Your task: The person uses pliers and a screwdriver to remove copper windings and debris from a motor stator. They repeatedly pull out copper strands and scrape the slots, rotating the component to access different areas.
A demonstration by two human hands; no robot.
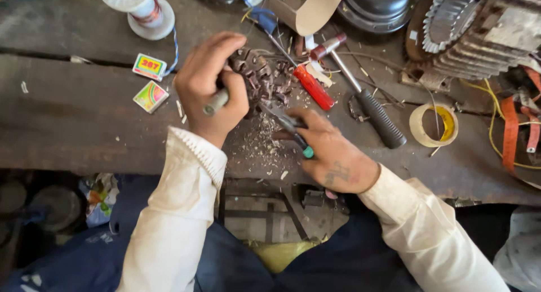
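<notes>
A worn, dark wooden bench [84, 117] carries a crowd of tools. Far of the hands lie a red-handled screwdriver [313, 87] and a hammer [360, 95] with a ribbed black grip, both slanting from far left to near right. Right of them sits a roll of yellowish tape [433, 125], and beyond it a ribbed metal motor housing [484, 33] with orange straps and yellow wire at its side. To the left lie two small bright cardboard boxes [150, 81] and, farther off, a white spool [138, 7].

The left hand [211, 81] is clenched around a grey metal rod [216, 101] and presses against a dark, lumpy metal part [256, 75] at the bench's middle. The part looks rusty and jagged, with pale chips and shavings [260, 145] scattered on its near side.

The right hand [329, 151] grips pliers [287, 126] with a teal-tipped handle. Their long axis runs from near right to far left, and the steel nose points at the metal part, meeting its near edge. The screwdriver lies just beside the part on the right.
</notes>
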